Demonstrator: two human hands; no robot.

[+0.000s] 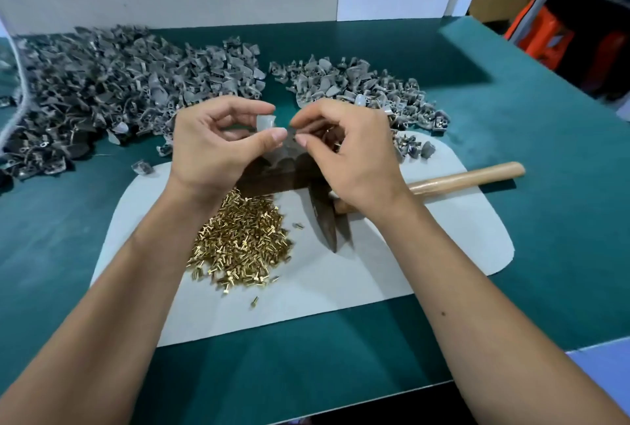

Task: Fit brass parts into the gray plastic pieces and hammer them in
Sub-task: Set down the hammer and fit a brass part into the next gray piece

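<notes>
- Brass parts [240,244] lie heaped on the white mat [443,254], close under the wrists, likely so that one can be picked without a long reach.
- One gray plastic piece [266,122] is pinched between thumb and fingers of the left hand [218,145], raised over the dark metal block [283,169], which I take for the anvil.
- The right hand [344,151] meets it with thumb and forefinger pressed together at the piece's edge, as if feeding in a brass part; the part itself is too small to make out, so I cannot say whether it holds one.
- The hammer [467,177] rests on the mat by the right wrist, handle pointing away to the right, ready for the blow; its head is partly hidden under that wrist.
- Two piles of gray pieces sit behind on the green tabletop [511,117]: the big left pile [112,83] and the smaller right pile [358,87], which shows glints of brass and may be the finished lot.
- How the block is shaped under the hands stays hidden.
</notes>
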